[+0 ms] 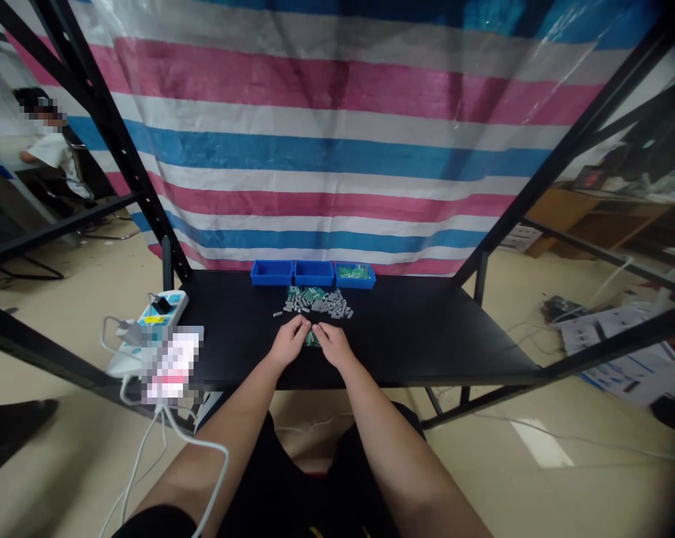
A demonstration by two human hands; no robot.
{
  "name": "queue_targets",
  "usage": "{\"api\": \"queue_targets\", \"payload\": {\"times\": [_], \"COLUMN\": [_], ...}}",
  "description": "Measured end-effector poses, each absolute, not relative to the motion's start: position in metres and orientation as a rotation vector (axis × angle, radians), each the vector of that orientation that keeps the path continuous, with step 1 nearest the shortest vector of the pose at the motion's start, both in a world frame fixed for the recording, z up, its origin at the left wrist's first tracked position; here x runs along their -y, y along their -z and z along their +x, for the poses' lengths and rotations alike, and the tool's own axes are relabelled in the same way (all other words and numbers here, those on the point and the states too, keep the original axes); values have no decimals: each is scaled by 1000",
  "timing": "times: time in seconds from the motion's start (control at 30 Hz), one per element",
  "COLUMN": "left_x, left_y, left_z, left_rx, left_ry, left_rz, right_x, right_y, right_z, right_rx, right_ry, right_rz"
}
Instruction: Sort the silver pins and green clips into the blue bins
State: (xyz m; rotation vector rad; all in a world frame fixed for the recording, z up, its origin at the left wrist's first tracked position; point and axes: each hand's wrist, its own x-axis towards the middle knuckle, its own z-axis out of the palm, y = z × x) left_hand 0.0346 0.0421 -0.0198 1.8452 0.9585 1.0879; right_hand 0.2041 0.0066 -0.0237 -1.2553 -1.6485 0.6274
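My left hand (290, 340) and my right hand (333, 344) meet near the table's front edge, thumbs and fingertips almost touching. The fingers of both are curled closed, and whatever lies between the fingertips is too small or hidden to make out. Just below the fingertips, between the hands, lies a small green plastic-looking bundle (313, 338), partly covered by them. Beyond the hands spreads a pile of small grey metallic cylinder-like pieces (337, 304) with some green bits among them. One grey piece (277, 314) lies apart on the left.
Three blue bins stand along the back of the black table (427, 329); the right bin (356, 285) holds green packets, while the left bin (272, 282) and middle bin (313, 282) show bare insides. A white power strip (169, 306) with cables sits left. Black frame posts flank the table.
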Motion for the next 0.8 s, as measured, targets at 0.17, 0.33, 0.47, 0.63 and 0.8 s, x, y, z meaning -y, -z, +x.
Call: {"api": "queue_targets", "payload": {"times": [0.17,0.33,0.47,0.63,0.8], "left_x": [-48,-47,-47,-48,-44], "left_y": [23,24,24,25,22], "left_z": [37,37,35,37,39], "left_rx": [-1013,-982,-926,-878,-830], "left_ry": [-1096,-1130,-1117,-1048,-982], "left_rz": [1762,1656,1597,1528,1462], "right_x": [-11,-12,-12,-15,-17], "right_y": [23,24,28,30,36], "right_z": [204,206,212,216,216], "right_rx": [1594,1563,1464,1274,1174], "right_ry": [-644,-653,-679,-826,-913], "right_rz": [-1282,-1278,-1237,-1146,-1138]}}
